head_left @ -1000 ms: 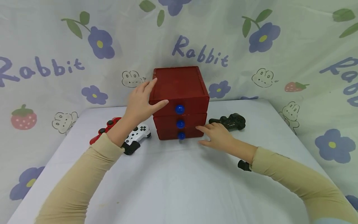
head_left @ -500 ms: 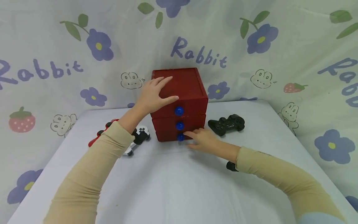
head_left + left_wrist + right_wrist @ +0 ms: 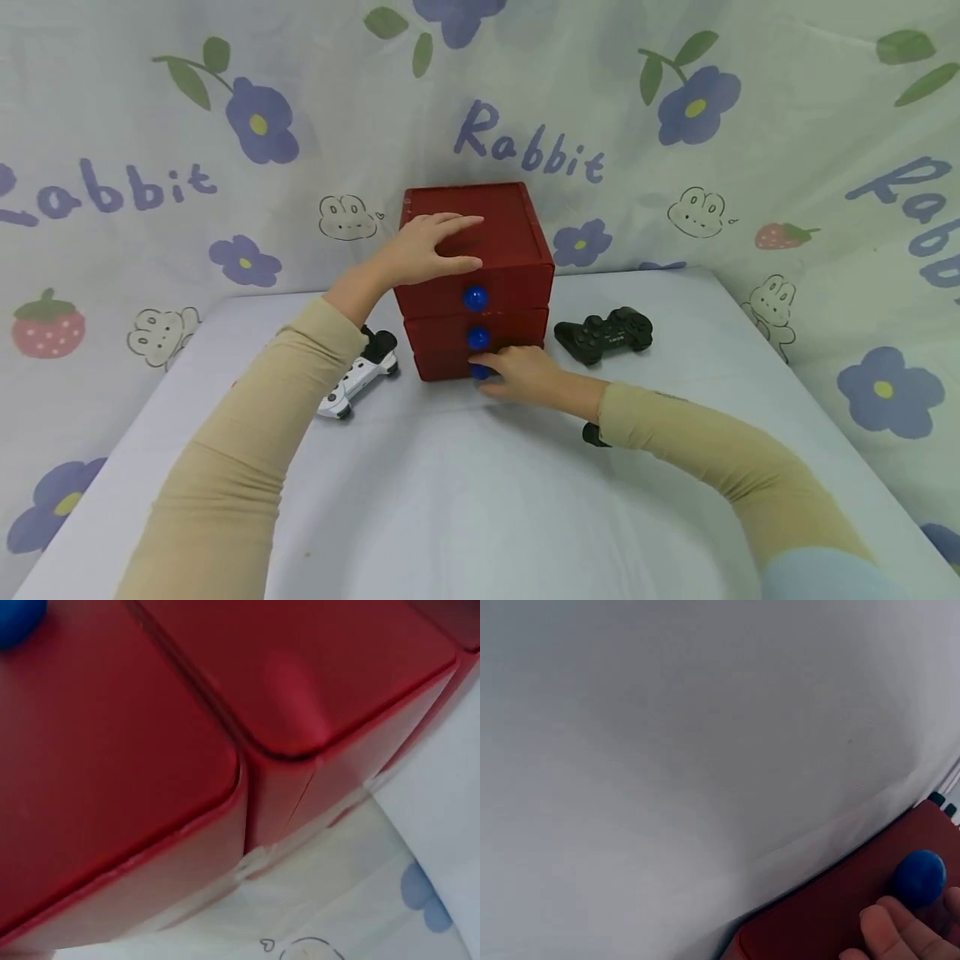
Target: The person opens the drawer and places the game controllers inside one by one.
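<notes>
A red chest of drawers (image 3: 480, 229) stands at the table's back with three drawers, all pushed in, and blue round knobs down its front. My left hand (image 3: 423, 250) is over the chest's top left front edge, fingers extended and thumb apart; whether it touches I cannot tell. In the left wrist view the red drawer fronts (image 3: 105, 765) fill most of the picture. My right hand (image 3: 528, 375) is at the lowest drawer's blue knob (image 3: 480, 372), forefinger above it and thumb below. Its fingertips (image 3: 877, 926) lie close beside the knob (image 3: 920, 877) without visibly closing round it.
A white game controller (image 3: 356, 383) lies left of the chest, partly behind my left sleeve. A black controller (image 3: 606, 333) rests on the right. Another dark object (image 3: 594, 434) shows beneath my right wrist. A printed cloth (image 3: 615, 108) hangs behind the white table (image 3: 480, 500).
My left hand has moved right, further over the chest's top. The right hand has moved left from the chest's right side to the bottom knob. The drawers have stayed in.
</notes>
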The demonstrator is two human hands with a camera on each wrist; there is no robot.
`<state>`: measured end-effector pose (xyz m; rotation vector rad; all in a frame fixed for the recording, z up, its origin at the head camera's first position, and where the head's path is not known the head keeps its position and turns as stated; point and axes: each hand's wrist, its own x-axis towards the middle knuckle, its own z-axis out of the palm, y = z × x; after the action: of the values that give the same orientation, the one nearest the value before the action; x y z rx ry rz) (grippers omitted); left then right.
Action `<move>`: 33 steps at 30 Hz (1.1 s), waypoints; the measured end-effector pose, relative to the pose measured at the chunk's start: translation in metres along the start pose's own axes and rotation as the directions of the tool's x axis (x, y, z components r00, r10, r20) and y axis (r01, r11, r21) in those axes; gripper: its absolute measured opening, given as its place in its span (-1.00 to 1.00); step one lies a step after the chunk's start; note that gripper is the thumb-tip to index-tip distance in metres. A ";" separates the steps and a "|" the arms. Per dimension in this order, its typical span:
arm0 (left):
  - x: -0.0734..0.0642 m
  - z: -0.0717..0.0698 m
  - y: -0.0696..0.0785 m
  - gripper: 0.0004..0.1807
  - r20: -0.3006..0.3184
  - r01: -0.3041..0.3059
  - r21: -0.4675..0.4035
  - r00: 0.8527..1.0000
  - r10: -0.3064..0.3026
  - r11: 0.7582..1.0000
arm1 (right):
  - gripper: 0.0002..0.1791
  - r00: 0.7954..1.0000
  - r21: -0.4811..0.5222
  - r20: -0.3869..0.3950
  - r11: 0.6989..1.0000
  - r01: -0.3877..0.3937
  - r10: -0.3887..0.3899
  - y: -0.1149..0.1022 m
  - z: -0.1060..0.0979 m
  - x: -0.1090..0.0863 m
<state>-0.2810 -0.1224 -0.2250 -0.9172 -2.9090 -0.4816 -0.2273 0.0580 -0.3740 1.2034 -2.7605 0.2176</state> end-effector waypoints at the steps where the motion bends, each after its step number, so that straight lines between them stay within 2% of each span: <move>1: 0.002 0.000 -0.001 -0.27 0.016 -0.009 -0.009 1.000 0.009 1.000 | -0.55 1.000 0.008 0.011 1.000 -0.001 0.001 0.000 0.001 0.002; 5: 0.006 -0.002 -0.005 -0.30 0.060 -0.029 -0.021 0.998 0.030 0.999 | -0.59 0.999 0.001 0.033 1.000 0.017 -0.017 0.000 0.010 0.013; 10: 0.004 -0.002 -0.005 -0.35 0.094 -0.016 0.016 0.995 0.015 1.000 | -0.67 1.000 -0.019 0.015 0.999 0.025 -0.025 -0.001 0.018 0.021; 16: 0.006 -0.002 -0.004 -0.36 0.095 -0.007 0.030 0.995 0.004 1.000 | -0.73 1.000 0.004 0.023 1.000 -0.008 0.008 0.001 0.013 0.026; 24: 0.007 -0.001 -0.005 -0.36 0.092 -0.004 0.021 0.996 0.002 1.000 | -0.74 1.000 0.015 0.023 1.000 0.008 -0.009 0.002 0.012 0.027; 33: 0.006 0.003 -0.009 -0.40 0.082 -0.003 -0.031 0.997 0.006 1.000 | -0.73 1.000 0.003 0.024 1.000 -0.009 0.009 0.000 0.017 0.023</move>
<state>-0.2907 -0.1251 -0.2294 -0.9704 -2.9803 -0.5016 -0.2437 0.0382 -0.3866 1.2032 -2.7874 0.2099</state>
